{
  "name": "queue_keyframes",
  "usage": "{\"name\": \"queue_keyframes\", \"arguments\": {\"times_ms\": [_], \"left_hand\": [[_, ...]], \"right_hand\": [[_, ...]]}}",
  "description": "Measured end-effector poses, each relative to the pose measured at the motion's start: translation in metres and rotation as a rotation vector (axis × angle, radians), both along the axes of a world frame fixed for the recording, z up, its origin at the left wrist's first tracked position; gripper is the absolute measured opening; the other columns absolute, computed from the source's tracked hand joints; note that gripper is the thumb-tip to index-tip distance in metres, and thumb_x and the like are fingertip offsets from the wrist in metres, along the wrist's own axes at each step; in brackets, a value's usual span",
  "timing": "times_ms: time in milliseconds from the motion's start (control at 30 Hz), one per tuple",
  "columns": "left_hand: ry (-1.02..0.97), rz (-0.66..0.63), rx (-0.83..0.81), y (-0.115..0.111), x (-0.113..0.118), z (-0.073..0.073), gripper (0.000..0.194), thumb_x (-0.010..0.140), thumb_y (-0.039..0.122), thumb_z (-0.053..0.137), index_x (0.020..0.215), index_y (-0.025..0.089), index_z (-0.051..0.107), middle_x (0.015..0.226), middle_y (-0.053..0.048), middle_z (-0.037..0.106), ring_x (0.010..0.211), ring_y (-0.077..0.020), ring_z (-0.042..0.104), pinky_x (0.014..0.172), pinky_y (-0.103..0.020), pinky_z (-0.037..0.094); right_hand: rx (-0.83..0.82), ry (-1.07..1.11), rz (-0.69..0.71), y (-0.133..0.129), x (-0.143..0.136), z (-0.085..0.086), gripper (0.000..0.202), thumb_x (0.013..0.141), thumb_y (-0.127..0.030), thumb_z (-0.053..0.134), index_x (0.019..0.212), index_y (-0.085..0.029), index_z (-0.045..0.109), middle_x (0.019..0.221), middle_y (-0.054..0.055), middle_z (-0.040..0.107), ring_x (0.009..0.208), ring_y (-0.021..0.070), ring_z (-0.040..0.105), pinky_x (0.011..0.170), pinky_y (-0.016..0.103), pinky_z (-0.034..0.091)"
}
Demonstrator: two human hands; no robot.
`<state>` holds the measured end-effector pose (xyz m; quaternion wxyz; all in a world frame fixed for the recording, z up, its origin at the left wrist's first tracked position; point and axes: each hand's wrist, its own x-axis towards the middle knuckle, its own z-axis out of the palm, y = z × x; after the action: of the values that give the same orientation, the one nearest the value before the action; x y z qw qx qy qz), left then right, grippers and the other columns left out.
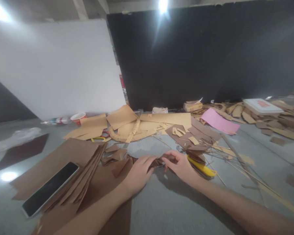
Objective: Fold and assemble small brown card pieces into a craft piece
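Observation:
Between my two hands is a narrow dark brown strip (157,162) with small pleats along it, held just above the grey table. My left hand (141,171) lies over its left part, with the fingers bent down onto it. At its right end, my right hand (180,164) pinches the strip between thumb and fingers. A yellow-handled tool (202,167), perhaps a cutter knife, rests just beyond my right wrist. Small brown cut pieces (116,153) lie to the left of my left hand, partly on a large brown sheet (105,186).
A phone (51,187) lies on stacked brown sheets (61,153) at left. Farther back are tan sheets (166,120), a curved pleated tan piece (117,137), scissors (99,138) and a paper cup (78,117). Thin strips, a pink sheet (219,121) and a white box (262,106) lie right.

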<state>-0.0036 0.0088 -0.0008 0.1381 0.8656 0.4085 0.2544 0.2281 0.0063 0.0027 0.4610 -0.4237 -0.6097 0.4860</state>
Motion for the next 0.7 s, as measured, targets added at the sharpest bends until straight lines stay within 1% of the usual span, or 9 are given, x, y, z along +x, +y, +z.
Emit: {"name": "queue_keyframes", "arguments": {"times_ms": [200, 333, 467, 600, 700], "left_hand": [[0.012, -0.007, 0.004, -0.0001, 0.0006, 0.0000, 0.036, 0.103, 0.013, 0.061, 0.137, 0.024, 0.065, 0.125, -0.009, 0.075, 0.118, -0.0267, 0.070, 0.106, -0.045, 0.058], [-0.001, -0.009, 0.007, 0.0000, 0.0005, 0.0009, 0.036, 0.102, 0.013, 0.061, 0.136, 0.025, 0.066, 0.125, -0.008, 0.075, 0.119, -0.0262, 0.071, 0.107, -0.044, 0.058], [-0.008, -0.005, 0.005, 0.0002, -0.0007, -0.0003, 0.039, 0.103, 0.012, 0.059, 0.139, 0.026, 0.065, 0.129, -0.008, 0.074, 0.122, -0.0256, 0.070, 0.110, -0.044, 0.057], [-0.002, -0.010, -0.005, 0.0003, -0.0012, -0.0007, 0.038, 0.103, 0.013, 0.061, 0.140, 0.025, 0.064, 0.130, -0.009, 0.074, 0.123, -0.0268, 0.069, 0.110, -0.046, 0.057], [-0.008, -0.012, -0.006, 0.0004, -0.0010, -0.0005, 0.037, 0.103, 0.015, 0.062, 0.139, 0.024, 0.064, 0.129, -0.009, 0.074, 0.121, -0.0271, 0.070, 0.108, -0.046, 0.057]], "right_hand": [[0.019, -0.026, 0.005, 0.0011, 0.0011, -0.0032, 0.040, 0.095, -0.061, 0.070, 0.095, -0.022, 0.068, 0.070, 0.000, 0.070, 0.062, 0.0182, 0.068, 0.066, 0.032, 0.057], [0.016, -0.024, 0.012, 0.0006, -0.0004, -0.0009, 0.040, 0.095, -0.062, 0.069, 0.095, -0.022, 0.067, 0.068, 0.000, 0.069, 0.062, 0.0186, 0.068, 0.066, 0.032, 0.057], [0.066, -0.054, -0.011, -0.0014, -0.0001, 0.0013, 0.040, 0.096, -0.062, 0.068, 0.091, -0.022, 0.069, 0.070, 0.001, 0.069, 0.061, 0.0177, 0.066, 0.064, 0.032, 0.055], [0.120, -0.118, -0.042, -0.0014, 0.0026, -0.0036, 0.038, 0.100, -0.058, 0.064, 0.092, -0.021, 0.073, 0.068, 0.000, 0.067, 0.061, 0.0173, 0.063, 0.063, 0.030, 0.051], [0.139, -0.140, -0.067, -0.0005, 0.0033, -0.0066, 0.038, 0.101, -0.057, 0.063, 0.092, -0.022, 0.073, 0.066, 0.000, 0.065, 0.061, 0.0176, 0.061, 0.062, 0.030, 0.049]]}}
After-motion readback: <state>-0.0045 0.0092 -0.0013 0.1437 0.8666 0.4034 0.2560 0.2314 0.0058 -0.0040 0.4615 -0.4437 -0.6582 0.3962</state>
